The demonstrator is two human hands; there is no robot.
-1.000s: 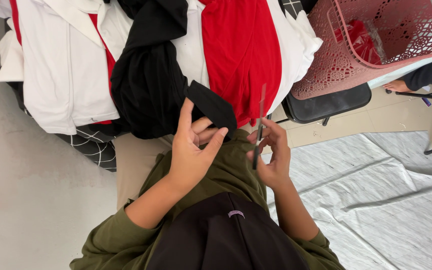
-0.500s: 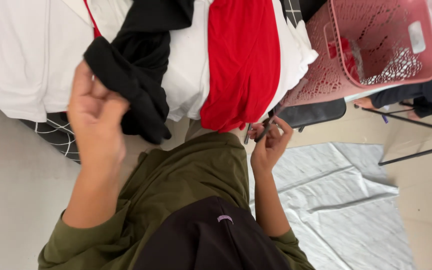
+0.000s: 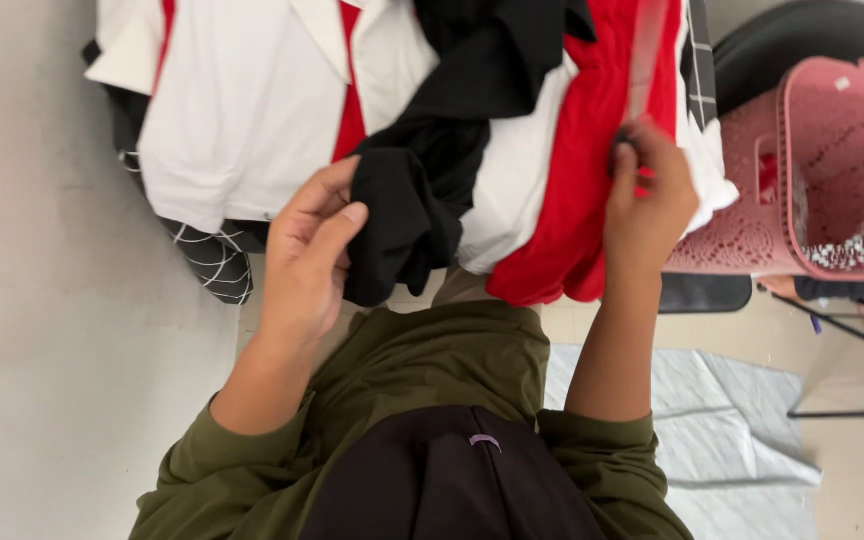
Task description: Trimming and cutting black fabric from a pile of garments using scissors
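My left hand (image 3: 307, 250) pinches the lower edge of a black garment (image 3: 432, 160) that hangs over a pile of clothes. My right hand (image 3: 652, 195) is raised in front of a red garment (image 3: 562, 200), its fingers closed on a thin, long, blurred strip (image 3: 644, 60) that points upward. A white garment with red trim (image 3: 232, 120) lies to the left of the black one. Both my arms wear olive green sleeves (image 3: 432, 360).
A pink perforated laundry basket (image 3: 832, 170) stands at the right, beside a black seat (image 3: 802, 30). A black-and-white checked cloth (image 3: 214, 262) hangs under the pile. A pale crumpled sheet (image 3: 732, 420) lies at the lower right and a grey surface (image 3: 52, 350) at the left.
My right hand has risen with the thin strip from beside my chest to the red garment. My left hand has lowered slightly, still on the black garment. The view moved closer to the pile.
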